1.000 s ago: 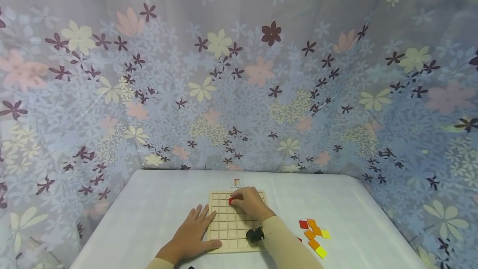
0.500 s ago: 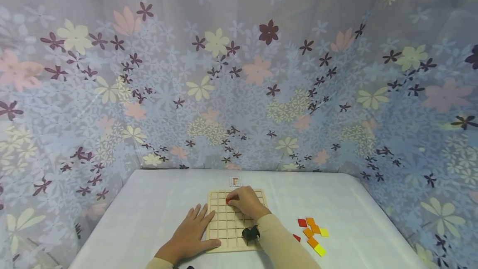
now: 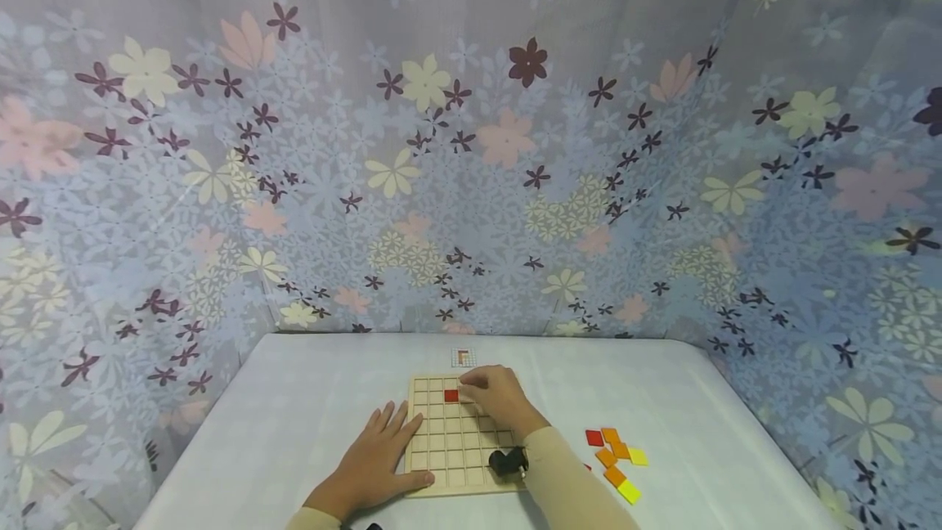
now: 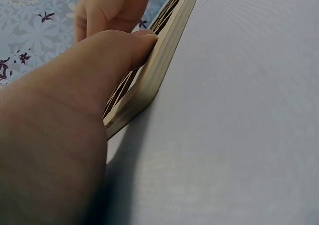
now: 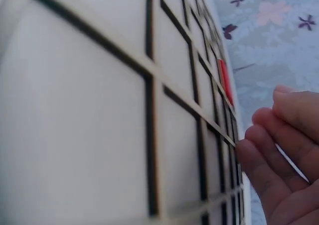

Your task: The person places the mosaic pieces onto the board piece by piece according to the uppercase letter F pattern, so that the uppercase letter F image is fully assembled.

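Observation:
A red square tile (image 3: 451, 396) lies in a cell near the far side of the wooden grid board (image 3: 434, 494). Just right of that tile, my right hand (image 3: 504, 399) hovers over the board with its fingers bent loosely and holding nothing. In the right wrist view, the red tile (image 5: 225, 80) shows as a thin strip beyond the fingertips of the right hand (image 5: 284, 150). My left hand (image 3: 371, 460) rests spread at the board's left edge. Its thumb presses on the near left corner, as the left wrist view shows of the left hand (image 4: 65, 100).
Several loose tiles lie right of the board: a red tile (image 3: 594, 437), orange ones such as an orange tile (image 3: 614, 476), and a yellow tile (image 3: 629, 491). Another red one is mostly hidden by the right sleeve. A small pattern card (image 3: 464, 357) lies behind the board.
My right hand has let go of the red tile and drawn slightly to the right. The tile, earlier pinched, now lies in a board cell. The left hand stays in place.

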Action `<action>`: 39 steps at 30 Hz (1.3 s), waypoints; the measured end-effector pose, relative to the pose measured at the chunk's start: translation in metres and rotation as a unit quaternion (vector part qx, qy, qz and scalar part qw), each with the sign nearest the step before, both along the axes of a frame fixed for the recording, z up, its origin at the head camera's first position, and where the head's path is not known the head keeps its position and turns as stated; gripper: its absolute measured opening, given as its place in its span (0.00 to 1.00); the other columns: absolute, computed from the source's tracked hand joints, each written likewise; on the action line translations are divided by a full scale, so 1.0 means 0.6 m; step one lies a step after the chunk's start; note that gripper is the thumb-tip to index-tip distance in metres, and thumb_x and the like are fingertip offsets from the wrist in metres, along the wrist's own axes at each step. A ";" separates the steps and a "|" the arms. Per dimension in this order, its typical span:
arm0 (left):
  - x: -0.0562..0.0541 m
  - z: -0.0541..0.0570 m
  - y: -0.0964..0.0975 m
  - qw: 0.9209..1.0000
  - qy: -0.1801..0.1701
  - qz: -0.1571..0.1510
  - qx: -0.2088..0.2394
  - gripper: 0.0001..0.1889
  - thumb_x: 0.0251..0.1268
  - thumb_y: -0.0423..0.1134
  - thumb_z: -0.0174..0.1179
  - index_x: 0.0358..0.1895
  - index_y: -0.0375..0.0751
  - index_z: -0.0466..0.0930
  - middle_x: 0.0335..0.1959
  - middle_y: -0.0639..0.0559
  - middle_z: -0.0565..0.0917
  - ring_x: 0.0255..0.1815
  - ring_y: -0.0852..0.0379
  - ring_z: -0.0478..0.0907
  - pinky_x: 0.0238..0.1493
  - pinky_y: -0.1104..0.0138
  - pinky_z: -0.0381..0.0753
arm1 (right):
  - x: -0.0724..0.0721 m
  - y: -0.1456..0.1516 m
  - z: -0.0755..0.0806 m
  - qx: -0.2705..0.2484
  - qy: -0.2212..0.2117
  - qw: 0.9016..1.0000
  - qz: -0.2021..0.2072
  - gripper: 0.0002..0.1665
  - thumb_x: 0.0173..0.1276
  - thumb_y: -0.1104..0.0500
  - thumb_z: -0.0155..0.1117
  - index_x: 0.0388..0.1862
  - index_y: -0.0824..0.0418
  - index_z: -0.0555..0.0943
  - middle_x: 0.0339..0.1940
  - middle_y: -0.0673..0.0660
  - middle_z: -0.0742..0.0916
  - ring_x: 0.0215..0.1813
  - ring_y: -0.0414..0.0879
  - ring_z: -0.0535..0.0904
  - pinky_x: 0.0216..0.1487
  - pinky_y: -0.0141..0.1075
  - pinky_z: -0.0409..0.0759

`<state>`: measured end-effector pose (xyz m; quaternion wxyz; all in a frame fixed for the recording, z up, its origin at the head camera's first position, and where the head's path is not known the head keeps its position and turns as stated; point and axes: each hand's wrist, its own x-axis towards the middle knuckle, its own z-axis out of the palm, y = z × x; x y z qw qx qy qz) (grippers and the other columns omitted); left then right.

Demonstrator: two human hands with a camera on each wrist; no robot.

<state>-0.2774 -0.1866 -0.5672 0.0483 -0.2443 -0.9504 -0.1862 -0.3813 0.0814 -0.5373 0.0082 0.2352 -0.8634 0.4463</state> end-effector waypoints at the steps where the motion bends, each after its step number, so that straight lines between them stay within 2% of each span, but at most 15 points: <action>1: 0.000 0.000 0.000 1.000 -0.001 -0.001 0.001 0.53 0.66 0.79 0.54 0.81 0.38 0.66 0.81 0.32 0.59 0.81 0.28 0.50 0.78 0.38 0.48 | 0.002 0.007 0.001 -0.007 0.002 1.000 -0.004 0.14 0.79 0.58 0.68 0.55 0.64 0.89 0.49 0.51 0.90 0.52 0.49 0.86 0.54 0.48 0.84; 7: 0.002 0.002 0.001 1.000 -0.009 -0.002 0.004 0.54 0.66 0.79 0.54 0.81 0.38 0.65 0.81 0.31 0.59 0.81 0.28 0.49 0.78 0.38 0.47 | 0.020 0.054 0.009 -0.032 0.006 0.999 -0.037 0.16 0.80 0.54 0.66 0.57 0.62 0.88 0.52 0.52 0.90 0.54 0.53 0.85 0.56 0.52 0.82; 13: 0.000 -0.001 -0.002 1.000 -0.004 -0.002 0.003 0.53 0.66 0.78 0.55 0.81 0.39 0.66 0.81 0.32 0.58 0.82 0.28 0.49 0.78 0.38 0.46 | 0.044 0.118 0.015 -0.061 0.025 0.994 -0.089 0.17 0.77 0.54 0.70 0.56 0.63 0.89 0.50 0.52 0.91 0.51 0.51 0.87 0.56 0.52 0.83; 18: -0.001 -0.007 0.000 1.000 -0.002 0.001 -0.001 0.54 0.65 0.78 0.55 0.81 0.39 0.65 0.82 0.33 0.58 0.82 0.29 0.49 0.78 0.38 0.47 | 0.063 0.198 0.014 -0.050 0.034 0.986 -0.156 0.17 0.76 0.53 0.72 0.55 0.62 0.89 0.47 0.52 0.91 0.51 0.50 0.87 0.56 0.51 0.83; 21: -0.001 -0.009 0.002 1.000 0.004 0.003 -0.001 0.54 0.65 0.78 0.55 0.81 0.39 0.66 0.82 0.33 0.59 0.82 0.29 0.50 0.77 0.38 0.48 | 0.078 0.247 0.014 -0.031 0.018 0.980 -0.195 0.20 0.76 0.51 0.72 0.57 0.63 0.88 0.49 0.54 0.91 0.53 0.53 0.86 0.57 0.53 0.82; 24: 0.000 -0.009 0.003 1.000 0.002 0.005 0.000 0.54 0.64 0.79 0.55 0.81 0.39 0.66 0.82 0.33 0.58 0.82 0.29 0.50 0.78 0.38 0.47 | 0.099 0.284 0.011 -0.014 -0.010 0.976 -0.216 0.20 0.76 0.52 0.71 0.58 0.63 0.87 0.51 0.55 0.90 0.54 0.54 0.85 0.58 0.54 0.82; 28: 0.000 -0.010 0.001 1.000 -0.001 0.007 -0.001 0.54 0.65 0.79 0.55 0.81 0.39 0.66 0.82 0.33 0.58 0.82 0.29 0.49 0.78 0.38 0.46 | 0.130 0.305 0.002 0.002 -0.045 0.977 -0.211 0.15 0.73 0.57 0.74 0.55 0.62 0.88 0.47 0.52 0.91 0.49 0.49 0.87 0.53 0.48 0.85; 30: -0.001 -0.010 0.000 1.000 0.004 0.007 -0.004 0.54 0.65 0.79 0.55 0.81 0.39 0.66 0.82 0.33 0.58 0.82 0.29 0.50 0.78 0.39 0.46 | 0.146 0.306 -0.002 0.009 -0.047 0.979 -0.199 0.13 0.71 0.59 0.76 0.52 0.61 0.89 0.44 0.50 0.91 0.45 0.45 0.88 0.49 0.42 0.86; 32: -0.003 -0.011 -0.001 1.000 0.011 0.006 -0.007 0.54 0.65 0.79 0.54 0.81 0.39 0.66 0.82 0.33 0.59 0.82 0.30 0.50 0.78 0.39 0.47 | 0.159 0.303 -0.004 0.019 -0.033 0.981 -0.192 0.12 0.69 0.60 0.78 0.50 0.60 0.90 0.41 0.47 0.91 0.41 0.42 0.87 0.45 0.37 0.86; 35: -0.005 -0.011 0.000 1.000 0.011 0.008 -0.008 0.54 0.65 0.79 0.54 0.81 0.40 0.66 0.82 0.34 0.59 0.82 0.31 0.50 0.78 0.39 0.47 | 0.176 0.297 -0.003 0.027 0.016 0.984 -0.178 0.11 0.66 0.63 0.79 0.47 0.61 0.90 0.39 0.48 0.91 0.37 0.40 0.87 0.41 0.35 0.86; 39: -0.003 -0.013 0.002 1.000 -0.006 0.010 -0.007 0.54 0.64 0.80 0.53 0.81 0.41 0.66 0.82 0.35 0.58 0.83 0.31 0.48 0.78 0.40 0.45 | 0.197 0.296 -0.004 0.046 0.049 0.986 -0.151 0.12 0.64 0.61 0.81 0.46 0.60 0.90 0.43 0.49 0.91 0.40 0.42 0.88 0.44 0.36 0.86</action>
